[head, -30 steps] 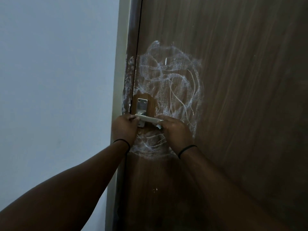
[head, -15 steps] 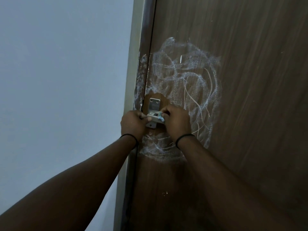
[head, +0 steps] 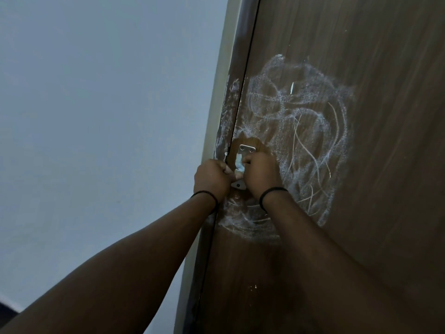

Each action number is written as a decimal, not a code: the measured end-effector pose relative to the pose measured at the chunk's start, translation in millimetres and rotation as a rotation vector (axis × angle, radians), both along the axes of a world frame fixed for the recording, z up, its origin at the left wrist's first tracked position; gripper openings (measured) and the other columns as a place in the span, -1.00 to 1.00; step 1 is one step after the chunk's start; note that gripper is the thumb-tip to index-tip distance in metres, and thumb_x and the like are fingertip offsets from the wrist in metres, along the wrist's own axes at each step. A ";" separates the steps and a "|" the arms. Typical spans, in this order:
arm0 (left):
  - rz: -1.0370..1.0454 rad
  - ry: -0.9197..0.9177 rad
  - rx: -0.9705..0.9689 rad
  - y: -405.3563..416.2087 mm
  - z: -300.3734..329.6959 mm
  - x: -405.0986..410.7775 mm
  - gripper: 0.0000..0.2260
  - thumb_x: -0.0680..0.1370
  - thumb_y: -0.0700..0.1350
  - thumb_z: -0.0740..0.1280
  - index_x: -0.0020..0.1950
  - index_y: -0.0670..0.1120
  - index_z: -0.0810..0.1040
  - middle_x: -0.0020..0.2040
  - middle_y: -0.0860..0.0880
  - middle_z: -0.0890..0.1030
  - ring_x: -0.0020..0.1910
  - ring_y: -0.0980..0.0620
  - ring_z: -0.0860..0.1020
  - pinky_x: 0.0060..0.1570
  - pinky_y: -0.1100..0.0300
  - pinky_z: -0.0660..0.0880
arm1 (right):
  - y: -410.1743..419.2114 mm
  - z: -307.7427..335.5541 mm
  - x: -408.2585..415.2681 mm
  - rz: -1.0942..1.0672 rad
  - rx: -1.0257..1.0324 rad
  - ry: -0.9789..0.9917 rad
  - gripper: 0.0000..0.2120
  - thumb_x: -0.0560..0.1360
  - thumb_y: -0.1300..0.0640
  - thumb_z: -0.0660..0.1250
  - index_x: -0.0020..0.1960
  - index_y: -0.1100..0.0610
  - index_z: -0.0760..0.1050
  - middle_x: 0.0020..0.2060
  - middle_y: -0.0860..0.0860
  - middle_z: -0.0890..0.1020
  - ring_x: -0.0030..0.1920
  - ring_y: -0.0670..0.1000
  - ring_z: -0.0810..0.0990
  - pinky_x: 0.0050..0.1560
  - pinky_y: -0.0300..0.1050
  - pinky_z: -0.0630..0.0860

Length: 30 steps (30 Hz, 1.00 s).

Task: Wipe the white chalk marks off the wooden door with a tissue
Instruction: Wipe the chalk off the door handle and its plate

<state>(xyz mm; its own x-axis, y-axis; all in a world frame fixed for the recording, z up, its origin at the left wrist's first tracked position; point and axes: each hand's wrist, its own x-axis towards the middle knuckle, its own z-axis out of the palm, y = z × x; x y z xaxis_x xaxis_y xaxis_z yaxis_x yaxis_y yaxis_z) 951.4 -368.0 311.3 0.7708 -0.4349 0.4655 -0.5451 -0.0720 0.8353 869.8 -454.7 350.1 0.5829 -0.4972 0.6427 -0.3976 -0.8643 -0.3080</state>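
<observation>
A brown wooden door (head: 361,56) carries a wide patch of white chalk marks (head: 305,121), with more chalk on the door frame (head: 228,112). A metal handle plate (head: 246,150) is screwed on near the door's left edge, and the wood just around it is free of chalk. My right hand (head: 261,174) pinches a small white tissue (head: 239,163) against the handle plate. My left hand (head: 212,178) is curled beside it, gripping the handle's left side. Both hands touch at the handle, which they mostly hide.
A plain pale wall (head: 108,116) fills the left half. A narrow light door jamb (head: 218,97) runs between the wall and the door. A few small white specks (head: 252,286) sit low on the door.
The tissue, stretched flat between both hands a second ago, is now bunched under my right fingers on the plate. Both hands came closer together. The camera view shifted so the door sits further right.
</observation>
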 end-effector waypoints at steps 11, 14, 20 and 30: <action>0.024 -0.067 0.059 0.8 3.4 -4.2 -0.69 0.40 -0.07 0.53 -0.47 -0.04 0.50 -0.41 0.05 0.55 -0.36 0.07 0.53 -0.35 0.26 0.39 | -1.4 12.1 8.7 -0.092 0.061 -0.048 -0.81 0.50 0.29 0.33 -0.15 0.10 0.69 -0.13 0.04 0.71 -0.11 0.03 0.66 -0.14 -0.15 0.58; 0.023 -0.092 0.129 2.9 9.6 -5.2 -0.79 0.40 -0.09 0.52 -0.38 -0.09 0.58 -0.32 -0.02 0.62 -0.28 -0.01 0.57 -0.25 0.20 0.48 | 2.2 12.8 7.9 -0.079 0.085 -0.014 -0.79 0.48 0.33 0.32 -0.15 0.11 0.70 -0.14 0.05 0.70 -0.12 0.05 0.66 -0.18 -0.18 0.52; 0.052 -0.129 0.185 2.6 11.8 -8.1 -0.68 0.43 -0.10 0.50 -0.44 -0.05 0.43 -0.39 -0.03 0.52 -0.36 -0.04 0.47 -0.35 0.19 0.37 | -6.7 25.8 -5.1 0.088 0.166 0.104 -0.84 0.43 0.32 0.45 -0.18 0.08 0.72 -0.16 -0.01 0.73 -0.12 -0.06 0.64 -0.04 -0.16 0.56; 0.044 -0.168 0.210 2.0 12.1 -4.7 -0.66 0.43 -0.09 0.50 -0.45 -0.01 0.42 -0.36 -0.01 0.54 -0.34 -0.01 0.51 -0.36 0.22 0.34 | -13.7 19.9 -16.8 0.177 0.158 0.076 -0.85 0.45 0.32 0.42 -0.12 0.11 0.72 -0.13 0.00 0.73 -0.18 -0.13 0.61 -0.06 -0.22 0.52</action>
<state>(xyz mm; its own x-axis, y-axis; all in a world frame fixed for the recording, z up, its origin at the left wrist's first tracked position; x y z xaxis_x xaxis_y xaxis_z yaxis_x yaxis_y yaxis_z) 946.7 -366.0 323.4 0.7108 -0.5035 0.4913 -0.6671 -0.2609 0.6978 853.0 -468.4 370.0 0.7132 -0.4739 0.5165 -0.2716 -0.8661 -0.4196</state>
